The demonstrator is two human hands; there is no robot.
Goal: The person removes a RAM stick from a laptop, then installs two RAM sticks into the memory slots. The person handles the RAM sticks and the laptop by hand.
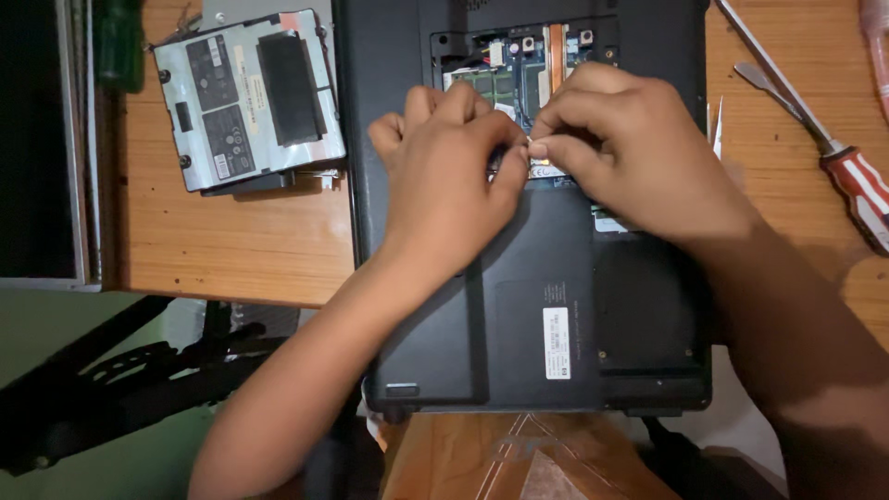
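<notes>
A black laptop (519, 306) lies upside down in the middle of the frame, its base facing up, on a wooden table (231, 241). Its underside is matte black plastic with a small white label at lower centre and a closed square cover panel at lower right. Near its top edge a rectangular bay (519, 65) stands open, showing green circuit boards, a copper strip, small screws and thin wires inside.

Both hands meet just below that open bay, at upper centre of the frame. The left hand (444, 167) comes in from the lower left, fingers curled tightly, thumb and forefinger pinched together over something small; what it pinches is hidden. The right hand (630, 148) comes in from the lower right, its fingers also curled, thumb and forefinger pressed together at a small pale piece right by the left hand's fingertips. Whether that piece is gripped or only touched cannot be told. The fingertips of the two hands nearly touch.

At upper left of the frame, beside the laptop, a silver drive (248, 97) in a metal tray lies flat on the table, with dark labels on its face. At the right edge lies a screwdriver (815, 130) with a red and white handle. A dark flat panel (42, 139) fills the far left edge.
</notes>
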